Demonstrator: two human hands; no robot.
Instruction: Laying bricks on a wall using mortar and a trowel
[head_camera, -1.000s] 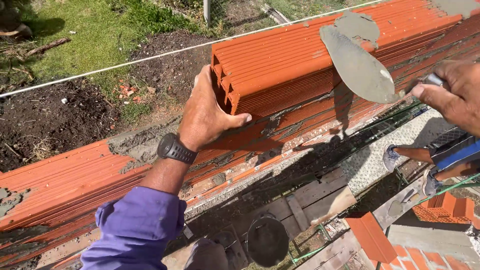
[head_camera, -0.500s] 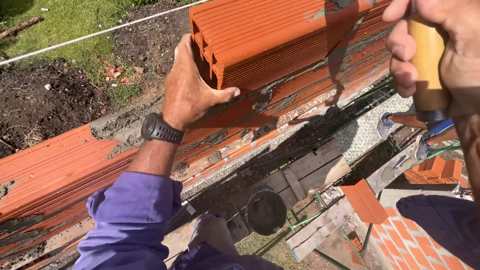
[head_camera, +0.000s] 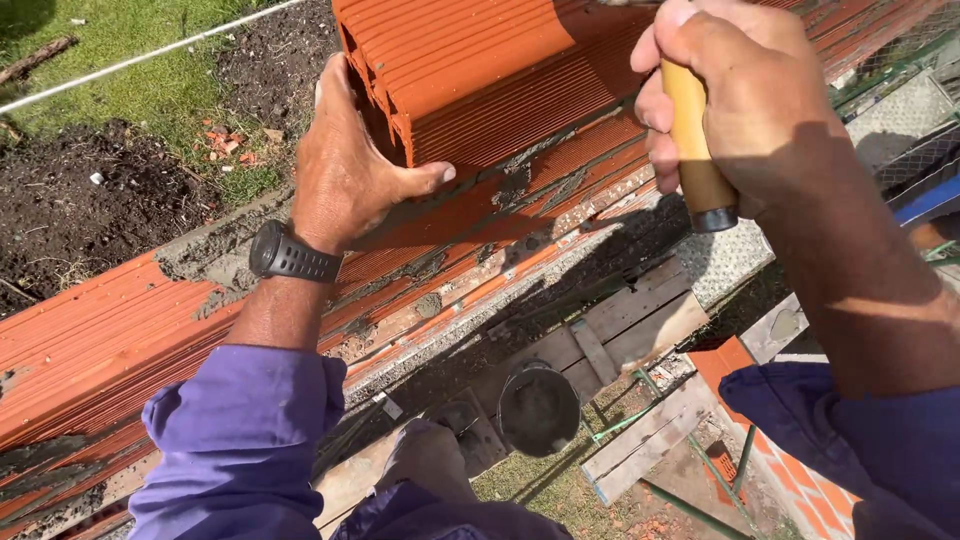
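While the left hand (head_camera: 345, 170) presses flat against the end of the hollow clay block (head_camera: 480, 75) on the mortar bed, the right hand (head_camera: 725, 95) has swung in, fist clenched around the trowel handle (head_camera: 695, 150), poised above it to tap.

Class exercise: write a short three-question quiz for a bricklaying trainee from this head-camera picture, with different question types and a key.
1. True or false: the left hand rests against the end of the top hollow brick.
2. The right hand grips: A) a wooden handle B) a bucket C) a string line.
3. What is worn on the left wrist?

Key: 1 true; 2 A; 3 a black watch.
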